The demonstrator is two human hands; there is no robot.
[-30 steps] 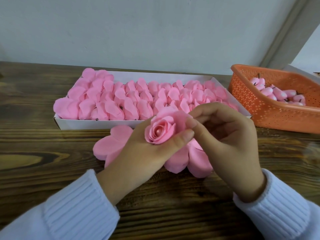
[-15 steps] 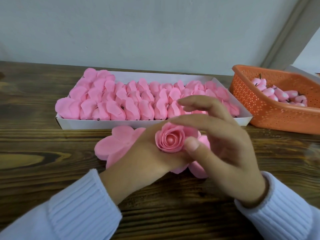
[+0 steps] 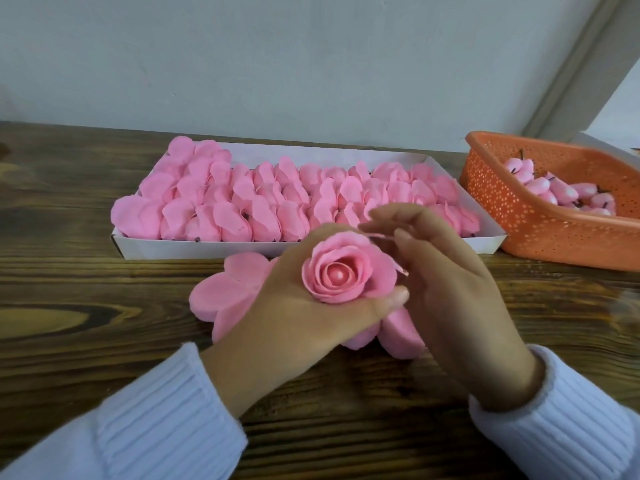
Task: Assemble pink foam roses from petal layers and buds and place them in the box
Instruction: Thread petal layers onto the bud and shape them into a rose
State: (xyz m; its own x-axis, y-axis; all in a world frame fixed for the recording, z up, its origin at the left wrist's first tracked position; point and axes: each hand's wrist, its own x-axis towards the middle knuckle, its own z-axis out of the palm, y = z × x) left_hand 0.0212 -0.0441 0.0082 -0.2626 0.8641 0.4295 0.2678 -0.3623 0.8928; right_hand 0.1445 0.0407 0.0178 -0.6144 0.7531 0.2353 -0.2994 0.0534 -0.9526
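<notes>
My left hand (image 3: 294,317) grips a pink foam rose (image 3: 346,275) from below, its spiral bud facing up, thumb across the front. My right hand (image 3: 450,296) sits against the rose's right side, bent fingers pinching the edge of an outer petal; its thumb is hidden. Flat pink petal layers (image 3: 225,292) lie on the table under both hands. Behind them the white box (image 3: 135,245) is packed with rows of several pink roses (image 3: 242,202).
An orange perforated basket (image 3: 519,216) at the right holds several pink buds (image 3: 554,188) with dark stems. The dark wooden table (image 3: 86,341) runs back to a pale wall. White sleeves cover both wrists.
The rose has turned to face up in my left hand. My right hand has moved from over the rose to its right side and taken an outer petal.
</notes>
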